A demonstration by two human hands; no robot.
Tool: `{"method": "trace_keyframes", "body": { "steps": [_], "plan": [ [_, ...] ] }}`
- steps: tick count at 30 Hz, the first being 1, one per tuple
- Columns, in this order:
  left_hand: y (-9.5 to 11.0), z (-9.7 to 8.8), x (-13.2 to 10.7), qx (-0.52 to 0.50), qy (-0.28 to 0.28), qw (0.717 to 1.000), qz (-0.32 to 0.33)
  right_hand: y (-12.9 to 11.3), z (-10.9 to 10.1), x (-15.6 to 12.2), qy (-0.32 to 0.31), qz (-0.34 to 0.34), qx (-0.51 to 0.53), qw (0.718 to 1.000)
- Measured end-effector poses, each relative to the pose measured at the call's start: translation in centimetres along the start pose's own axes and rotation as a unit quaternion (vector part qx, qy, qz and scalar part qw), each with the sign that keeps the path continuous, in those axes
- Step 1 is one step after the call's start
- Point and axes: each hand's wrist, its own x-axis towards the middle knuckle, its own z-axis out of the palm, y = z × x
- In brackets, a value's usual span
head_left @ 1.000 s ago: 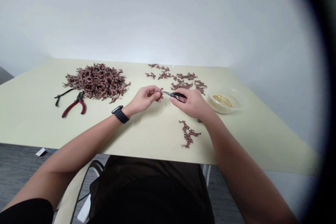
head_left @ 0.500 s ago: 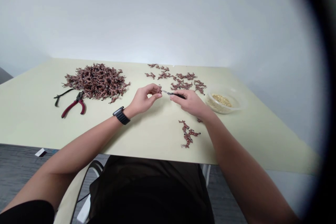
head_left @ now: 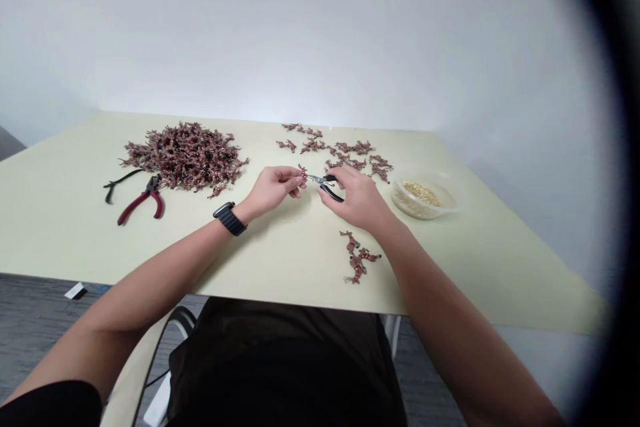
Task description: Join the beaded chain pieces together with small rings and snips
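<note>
My left hand [head_left: 274, 187], with a black watch on its wrist, pinches a small brown charm [head_left: 302, 172] above the middle of the pale table [head_left: 75, 227]. My right hand [head_left: 353, 197] grips small black-handled pliers [head_left: 325, 183], whose tips meet the charm at my left fingertips. A large heap of the same brown charms [head_left: 183, 155] lies at the far left. Loose charms [head_left: 345, 153] are scattered behind my hands, and a small cluster of charms [head_left: 359, 257] lies near my right forearm.
Red-handled pliers [head_left: 142, 199] and a black-handled tool [head_left: 118, 182] lie in front of the heap. A clear plastic bowl [head_left: 424, 196] of small gold-coloured bits stands right of my right hand. A white wall backs the table. A chair frame shows below the table's near edge.
Both hands stayed close together with the pliers at the charm. My right hand turned slightly, so the pliers' handles now show more and angle downward.
</note>
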Motion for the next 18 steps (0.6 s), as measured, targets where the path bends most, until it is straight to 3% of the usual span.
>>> {"method": "trace_keyframes", "body": {
  "steps": [12, 18],
  "plan": [
    [0.4, -0.3, -0.2, 0.046, -0.026, 0.999, 0.009, 0.0, -0.1, -0.1, -0.031, 0.000, -0.022, 0.999],
    [-0.1, 1.2, -0.5, -0.020, 0.058, 0.998, 0.032, -1.2, 1.9, -0.2, 0.010, 0.055, -0.047, 0.997]
  ]
}}
